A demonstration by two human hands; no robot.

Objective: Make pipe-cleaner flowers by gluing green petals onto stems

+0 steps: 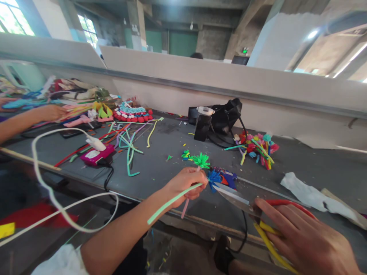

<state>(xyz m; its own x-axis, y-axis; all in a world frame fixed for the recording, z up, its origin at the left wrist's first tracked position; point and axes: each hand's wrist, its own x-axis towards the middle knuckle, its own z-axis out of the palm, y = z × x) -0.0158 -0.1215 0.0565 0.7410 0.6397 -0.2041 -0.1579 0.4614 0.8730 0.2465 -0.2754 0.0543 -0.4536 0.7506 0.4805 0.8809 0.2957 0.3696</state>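
Note:
My left hand (187, 186) is closed round the stems of two pipe-cleaner flowers, a green one (201, 160) and a blue one (213, 177); a light green stem (169, 204) and a pink one stick out below the fist. My right hand (304, 236) grips scissors with red and yellow handles (275, 225). The scissor blades (232, 194) point left and reach the blue flower's frayed tip.
A pile of finished colourful flowers (258, 147) lies at the back right beside a black bag (222, 118). Loose pipe cleaners (129, 143), a magenta device (97, 156) with a white cable, a white cloth (306, 194) and another person's hand (50, 112) at the left share the grey table (160, 168).

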